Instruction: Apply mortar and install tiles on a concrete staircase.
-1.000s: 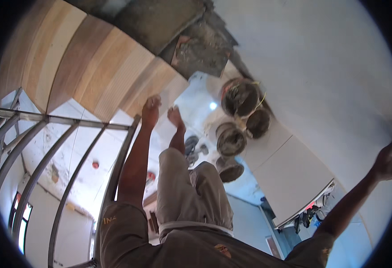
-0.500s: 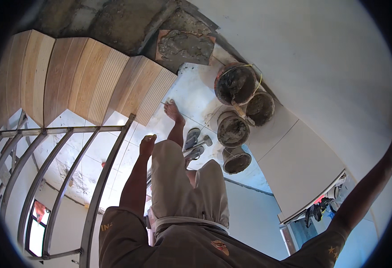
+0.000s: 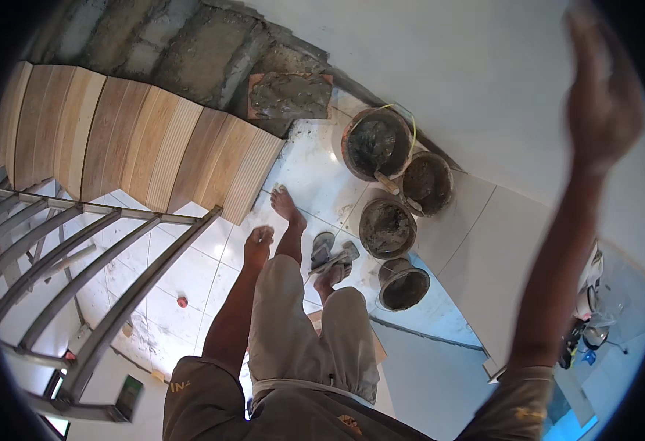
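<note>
The right hand (image 3: 603,117) has lifted before the pale wall (image 3: 477,81) — blurred, seemingly unclenched; the left hand (image 3: 258,248) hangs half-curled near the stairs (image 3: 164,136) — leaving each grip empty.

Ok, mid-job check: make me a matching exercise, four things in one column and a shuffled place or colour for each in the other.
Things:
1. Right hand
2. Left hand
3. Mortar-covered board
4. Metal railing

Descriptions:
A. Grey on top, reddish edges
B. Lowered beside the left leg
C. Bars along the picture's left side
D. Raised before the white wall

Pairs: 1-D, 2-B, 3-A, 4-C
</note>
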Available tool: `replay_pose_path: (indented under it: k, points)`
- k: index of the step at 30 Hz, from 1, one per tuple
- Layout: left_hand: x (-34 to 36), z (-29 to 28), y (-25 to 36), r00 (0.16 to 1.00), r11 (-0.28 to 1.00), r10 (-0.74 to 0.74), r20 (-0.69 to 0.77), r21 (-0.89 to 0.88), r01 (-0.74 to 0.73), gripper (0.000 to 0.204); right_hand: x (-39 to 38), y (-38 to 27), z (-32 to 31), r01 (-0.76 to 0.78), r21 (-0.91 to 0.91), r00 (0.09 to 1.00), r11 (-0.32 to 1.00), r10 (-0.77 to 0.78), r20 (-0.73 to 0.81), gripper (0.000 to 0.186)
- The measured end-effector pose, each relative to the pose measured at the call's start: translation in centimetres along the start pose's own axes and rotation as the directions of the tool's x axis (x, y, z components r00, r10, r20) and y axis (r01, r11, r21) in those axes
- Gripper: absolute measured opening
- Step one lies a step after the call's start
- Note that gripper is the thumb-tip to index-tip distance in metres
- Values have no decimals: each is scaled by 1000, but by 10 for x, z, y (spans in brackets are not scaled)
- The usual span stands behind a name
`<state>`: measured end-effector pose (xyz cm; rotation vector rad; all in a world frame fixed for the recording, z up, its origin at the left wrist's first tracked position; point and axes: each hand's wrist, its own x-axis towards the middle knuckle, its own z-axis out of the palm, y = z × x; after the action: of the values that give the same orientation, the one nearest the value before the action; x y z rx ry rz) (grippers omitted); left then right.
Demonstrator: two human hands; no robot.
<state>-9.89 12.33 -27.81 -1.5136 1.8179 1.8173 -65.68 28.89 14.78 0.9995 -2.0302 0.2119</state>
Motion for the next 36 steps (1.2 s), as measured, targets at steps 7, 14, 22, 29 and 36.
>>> replay_pose_path:
  k: [7,14,22,29,36]
  points:
    - [-127,-30,-86,944,998,33,-328,66,-12,39,-477,-164,-173,-970,19,106,242,352,930,21]
    - [-221,75,-68,983,998,-44,-179,-54,35,33,-789,-176,-483,-928,-370,-373,-54,63,926,39]
    - [-317,82,24,953,896,138,268,376,-235,32,-615,-203,-478,-698,-641,-641,319,122,758,45]
    - [-328,67,32,922,659,95,377,670,-342,34,-617,-191,-447,-788,-490,-554,372,-84,828,38]
    - [-264,-23,81,519,894,-250,817,400,-200,21,-526,-173,-384,-859,-478,-471,185,-651,595,24]
